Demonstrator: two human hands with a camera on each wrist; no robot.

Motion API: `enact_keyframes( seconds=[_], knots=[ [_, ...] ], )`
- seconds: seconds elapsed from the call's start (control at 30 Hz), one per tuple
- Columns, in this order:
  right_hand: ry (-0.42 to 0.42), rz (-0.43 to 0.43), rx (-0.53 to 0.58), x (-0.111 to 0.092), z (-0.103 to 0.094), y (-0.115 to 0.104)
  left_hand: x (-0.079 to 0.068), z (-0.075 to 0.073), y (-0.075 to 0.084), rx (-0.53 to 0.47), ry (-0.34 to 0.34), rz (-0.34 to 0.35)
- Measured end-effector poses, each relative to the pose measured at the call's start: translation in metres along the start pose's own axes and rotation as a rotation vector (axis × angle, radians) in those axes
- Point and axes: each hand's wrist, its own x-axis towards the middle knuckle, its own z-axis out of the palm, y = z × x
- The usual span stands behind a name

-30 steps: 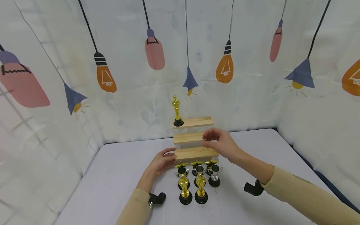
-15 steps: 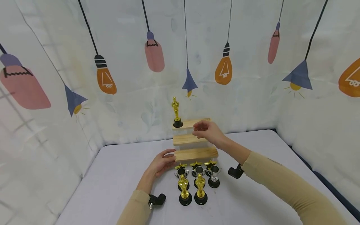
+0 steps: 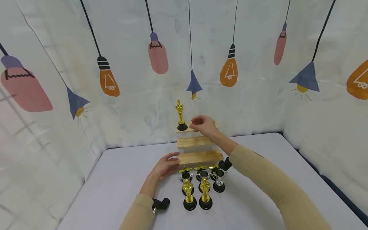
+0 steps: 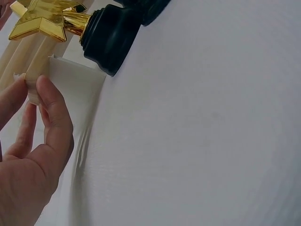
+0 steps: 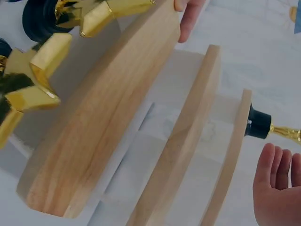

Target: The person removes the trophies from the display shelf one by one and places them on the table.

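A three-step wooden display shelf (image 3: 200,157) stands at the middle of the table. My left hand (image 3: 166,166) is at its lowest step's left end; the left wrist view shows thumb and finger pinching the board end (image 4: 37,70). On the top step, at its left, a gold figure trophy (image 3: 180,111) stands upright on a black base. My right hand (image 3: 204,125) hovers over that step, just right of the trophy. In the right wrist view its fingers (image 5: 266,162) extend close by the trophy's black base (image 5: 259,123), with nothing held.
Before the shelf stand several more trophies in rows: gold stars (image 3: 200,167) nearest it, silver cups (image 3: 219,177) behind two gold figure trophies (image 3: 205,191). A white cloth covers the table (image 3: 115,191). Behind hangs a curtain (image 3: 129,118) printed with lamps.
My right hand has moved left and away from me, from beside the lower steps up to the top step near the gold figure trophy. The left hand stays at the shelf's end.
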Motion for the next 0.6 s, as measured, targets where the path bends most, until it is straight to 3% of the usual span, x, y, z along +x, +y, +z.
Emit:
enact_keyframes(
  seconds=[0.17,0.6],
  knots=[
    [-0.042,0.026,-0.034,0.012,0.0,0.001,0.001,-0.001,-0.001,-0.001,0.002,-0.003],
    [-0.042,0.075,-0.049,0.04,0.013,0.012,0.002,0.002,0.001,-0.002,0.004,-0.021]
  ],
)
